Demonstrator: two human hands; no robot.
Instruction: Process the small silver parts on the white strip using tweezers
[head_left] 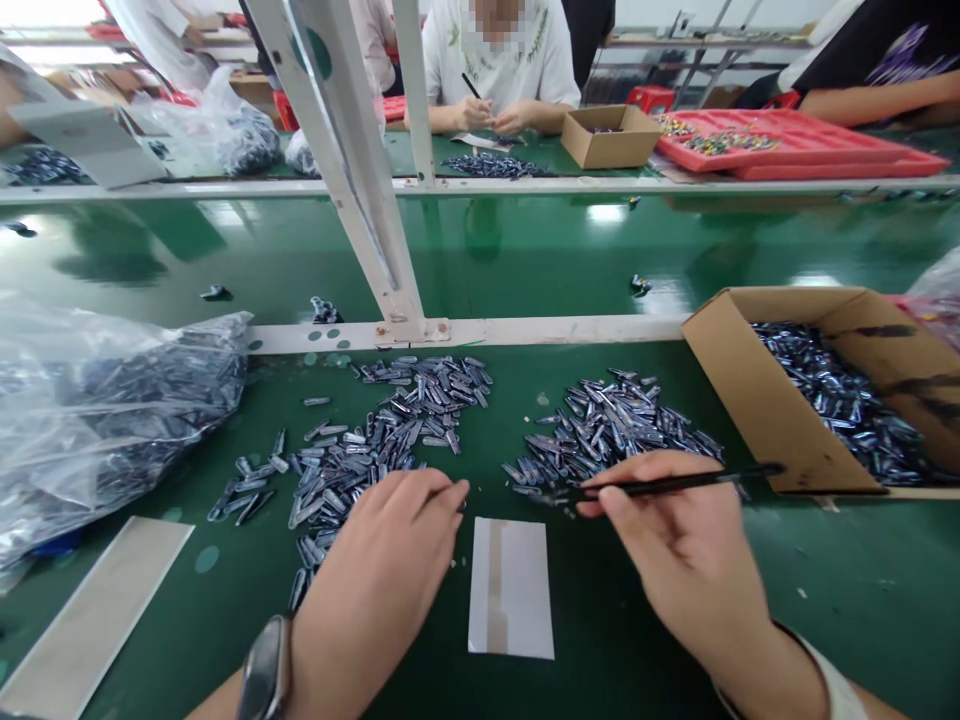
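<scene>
My right hand (686, 540) pinches black tweezers (682, 484), held nearly level with the tip pointing left. The blurred tip lies at the front edge of the right pile of small dark, glossy plastic pieces (611, 425). Over the front of the left pile of similar pieces (360, 450) is my left hand (390, 550), its thumb and fingers pressed together; whatever they hold is hidden. A white card with a tan tape strip (525, 590) lies on the green table between my hands.
An open cardboard box (720, 385) of dark pieces stands right. A filled clear plastic bag (120, 420) and a pale strip (105, 610) lie left. A white metal post (352, 170) rises from the rail. Across the green belt (510, 260) sits a person (499, 70).
</scene>
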